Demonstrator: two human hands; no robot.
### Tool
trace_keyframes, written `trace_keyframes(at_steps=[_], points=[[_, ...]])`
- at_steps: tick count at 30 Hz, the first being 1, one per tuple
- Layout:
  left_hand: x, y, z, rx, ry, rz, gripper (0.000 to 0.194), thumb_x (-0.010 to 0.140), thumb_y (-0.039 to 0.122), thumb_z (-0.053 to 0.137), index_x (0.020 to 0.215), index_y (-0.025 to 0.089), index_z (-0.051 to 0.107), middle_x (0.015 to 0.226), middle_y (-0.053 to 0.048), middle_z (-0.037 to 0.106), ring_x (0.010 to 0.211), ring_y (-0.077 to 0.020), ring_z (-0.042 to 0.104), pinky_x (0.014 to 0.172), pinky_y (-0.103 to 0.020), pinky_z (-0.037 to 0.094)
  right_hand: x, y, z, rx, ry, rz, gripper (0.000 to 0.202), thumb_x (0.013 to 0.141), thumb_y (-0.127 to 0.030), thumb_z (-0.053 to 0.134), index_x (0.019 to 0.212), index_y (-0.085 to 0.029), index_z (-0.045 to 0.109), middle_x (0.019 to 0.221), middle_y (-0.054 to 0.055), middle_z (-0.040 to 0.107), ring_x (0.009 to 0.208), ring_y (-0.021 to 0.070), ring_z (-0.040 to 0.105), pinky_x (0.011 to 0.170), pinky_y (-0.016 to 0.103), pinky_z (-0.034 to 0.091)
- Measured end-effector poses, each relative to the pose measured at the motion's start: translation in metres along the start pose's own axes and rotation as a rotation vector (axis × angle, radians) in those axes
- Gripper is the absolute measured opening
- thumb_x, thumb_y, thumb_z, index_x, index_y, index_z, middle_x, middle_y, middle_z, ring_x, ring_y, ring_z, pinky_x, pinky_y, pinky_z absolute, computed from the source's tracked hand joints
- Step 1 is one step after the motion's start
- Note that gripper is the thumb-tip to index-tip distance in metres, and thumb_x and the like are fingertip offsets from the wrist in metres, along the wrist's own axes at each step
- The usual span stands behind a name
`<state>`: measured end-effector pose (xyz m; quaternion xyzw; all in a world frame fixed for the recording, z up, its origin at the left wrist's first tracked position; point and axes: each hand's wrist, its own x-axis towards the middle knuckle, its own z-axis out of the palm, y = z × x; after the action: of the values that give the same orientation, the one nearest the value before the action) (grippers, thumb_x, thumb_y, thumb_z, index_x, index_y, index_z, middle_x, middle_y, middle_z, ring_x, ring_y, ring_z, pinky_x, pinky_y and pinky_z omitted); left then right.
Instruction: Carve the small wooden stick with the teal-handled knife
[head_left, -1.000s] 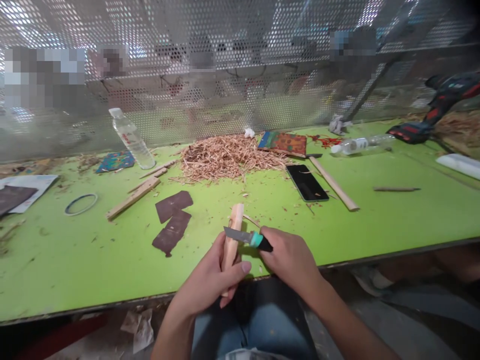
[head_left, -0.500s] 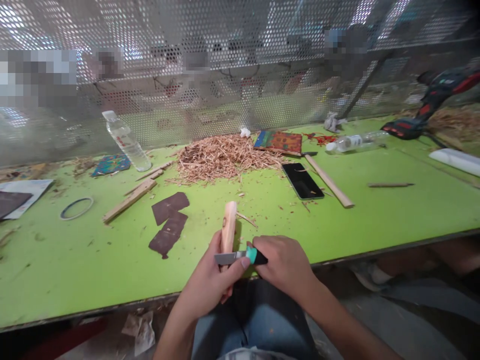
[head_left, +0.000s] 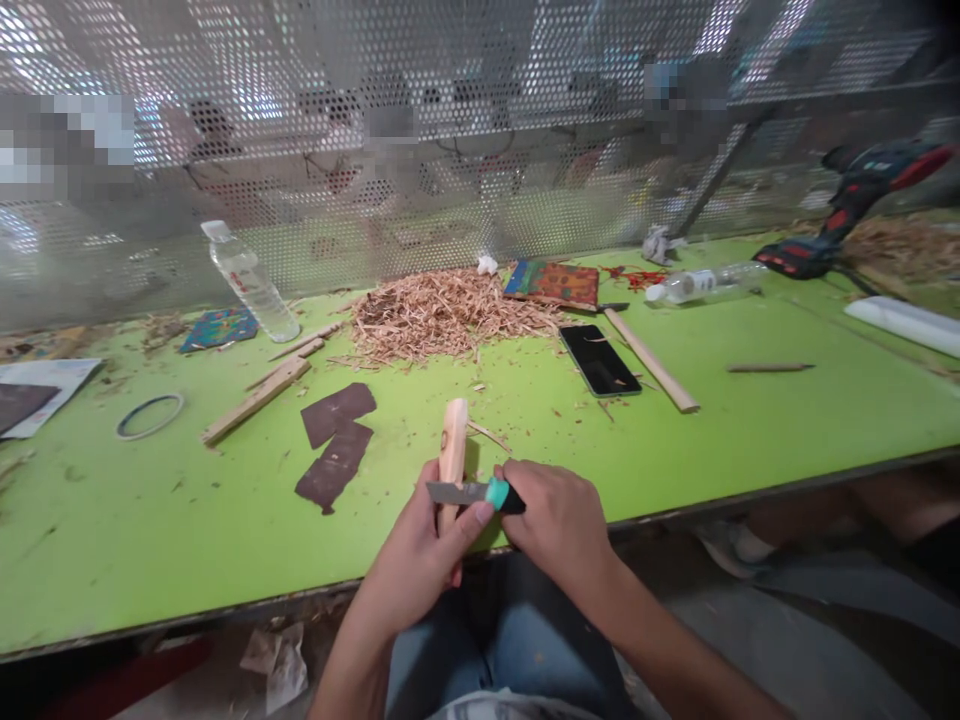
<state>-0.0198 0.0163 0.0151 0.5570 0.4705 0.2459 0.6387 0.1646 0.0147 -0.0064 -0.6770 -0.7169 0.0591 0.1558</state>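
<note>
Left hand (head_left: 416, 545) wrapped round the wood piece (head_left: 452, 440), its far end poking out beyond the fingers over the green table (head_left: 225, 520). And the right hand (head_left: 559, 505) grips the knife (head_left: 496, 494) by its dark handle, blade lying across the wood just above the left thumb! A thin wood strip (head_left: 489, 436) sits just beyond the knife. Left of the left hand, the brown sandpaper (head_left: 337, 465); farther left, the notched stick (head_left: 256, 402) and a ring (head_left: 150, 416). Straight ahead of both hands, a heap of shavings (head_left: 450, 315). Beyond the right hand, the phone (head_left: 600, 360), with a pale rod (head_left: 651, 360) beside it. Nothing stands between either hand and the wood except that blade, right across it.
</note>
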Motion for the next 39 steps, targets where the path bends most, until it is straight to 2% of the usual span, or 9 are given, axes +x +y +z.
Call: trace_keyframes(at_steps=[3,5,9,15,23,26,31,35,39], points=[[-0.003,-0.001,0.0,0.039,-0.009,-0.015,0.049,0.093,0.058,0.064,0.12,0.023,0.043,0.071,0.01,0.042,0.046,-0.0064,0.046,0.039,-0.018,0.039,0.02,0.011,-0.005,-0.054,0.058,0.172,0.019,0.097,-0.029,0.054,0.09,-0.021,0.07,0.072,0.007,0.073,0.061,0.0216,0.062,0.055,0.03,0.023],[-0.002,-0.002,-0.002,0.002,0.018,-0.028,0.049,0.094,0.057,0.062,0.123,0.023,0.042,0.068,0.011,0.04,0.043,-0.0058,0.043,0.036,-0.017,0.036,0.033,0.021,-0.008,-0.087,0.08,0.236,0.025,0.101,-0.031,0.049,0.093,-0.019,0.07,0.076,0.011,0.074,0.061,0.0231,0.062,0.055,0.031,0.02],[0.003,-0.003,-0.007,-0.105,-0.034,-0.045,0.049,0.094,0.054,0.064,0.124,0.023,0.041,0.066,0.013,0.039,0.038,-0.0039,0.038,0.033,-0.016,0.033,0.039,0.03,-0.008,-0.087,0.009,0.155,0.009,0.091,-0.025,0.064,0.083,-0.022,0.067,0.073,0.007,0.073,0.061,0.0219,0.062,0.056,0.031,0.017],[0.005,-0.004,-0.008,-0.184,-0.059,-0.023,0.052,0.089,0.048,0.074,0.121,0.025,0.041,0.076,0.011,0.043,0.043,-0.0019,0.041,0.035,-0.014,0.036,0.02,0.018,-0.009,-0.052,-0.021,0.116,0.012,0.092,-0.027,0.061,0.08,-0.023,0.062,0.071,0.005,0.072,0.061,0.0209,0.061,0.056,0.03,0.019],[0.002,-0.002,-0.014,-0.225,-0.112,-0.045,0.057,0.084,0.049,0.081,0.114,0.025,0.039,0.062,0.014,0.046,0.04,-0.004,0.042,0.037,-0.015,0.038,-0.007,-0.006,-0.006,0.096,-0.142,-0.186,0.006,0.081,-0.023,0.067,0.077,-0.021,0.062,0.073,0.002,0.072,0.065,0.0178,0.062,0.059,0.03,0.022],[0.001,-0.002,-0.016,-0.224,-0.152,-0.073,0.057,0.084,0.049,0.08,0.117,0.026,0.04,0.059,0.014,0.046,0.039,-0.0041,0.04,0.036,-0.014,0.035,-0.008,-0.005,-0.006,0.102,-0.145,-0.197,0.002,0.078,-0.02,0.065,0.079,-0.021,0.064,0.074,0.002,0.073,0.067,0.018,0.063,0.06,0.03,0.024],[0.002,-0.006,-0.017,-0.2,-0.181,-0.056,0.052,0.085,0.051,0.079,0.113,0.024,0.045,0.053,0.014,0.045,0.038,-0.005,0.04,0.035,-0.014,0.034,-0.009,-0.006,-0.002,0.072,-0.114,-0.157,0.011,0.077,-0.016,0.062,0.085,-0.019,0.068,0.078,0.005,0.075,0.072,0.0207,0.066,0.063,0.03,0.028],[0.002,-0.009,-0.014,-0.175,-0.133,-0.047,0.048,0.088,0.055,0.074,0.111,0.023,0.046,0.048,0.014,0.043,0.036,-0.0054,0.038,0.035,-0.015,0.033,-0.012,-0.011,0.001,0.048,-0.089,-0.125,0.018,0.078,-0.015,0.063,0.093,-0.02,0.071,0.084,0.005,0.076,0.076,0.0221,0.068,0.065,0.03,0.031],[0.0,-0.008,-0.009,-0.118,-0.06,-0.049,0.046,0.091,0.062,0.066,0.105,0.023,0.045,0.042,0.014,0.041,0.033,-0.0064,0.037,0.033,-0.015,0.03,-0.008,-0.013,0.001,0.01,-0.067,-0.07,0.008,0.085,-0.019,0.065,0.089,-0.023,0.07,0.081,0.003,0.076,0.075,0.0211,0.069,0.063,0.03,0.031]])
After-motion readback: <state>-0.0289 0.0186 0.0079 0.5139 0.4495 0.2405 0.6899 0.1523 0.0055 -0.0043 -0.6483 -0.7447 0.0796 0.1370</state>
